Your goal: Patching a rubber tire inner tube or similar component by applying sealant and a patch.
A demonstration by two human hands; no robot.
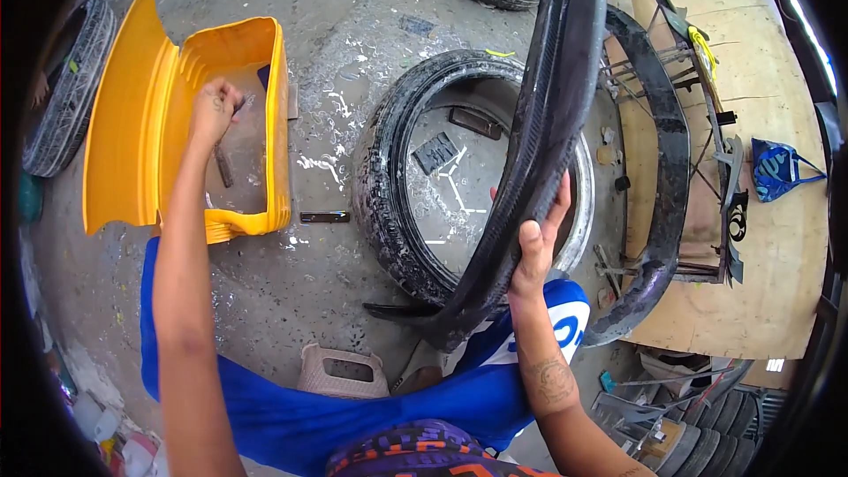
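Observation:
My right hand (541, 243) grips a long curved black part (552, 115) with a woven, carbon-fibre-like surface, thumb on the near face and fingers behind. It stands tilted in front of me, its lower end by my knee. To the left, my left hand (214, 110) is closed above an open yellow plastic shell (276, 124). Something small and dark shows at its fingertips, too small to make out. A dark narrow strip (223, 166) lies inside the shell, below that hand. Behind the black part, a worn tyre (380, 177) lies flat on the floor.
Within the tyre's ring lie a dark block (475, 122) and a flat dark piece (433, 153). A small dark bar (324, 217) sits beside the shell. Near my feet is a beige plastic stool (343, 371). Another curved black part (667, 141) leans by a metal frame and plywood (777, 265) at right.

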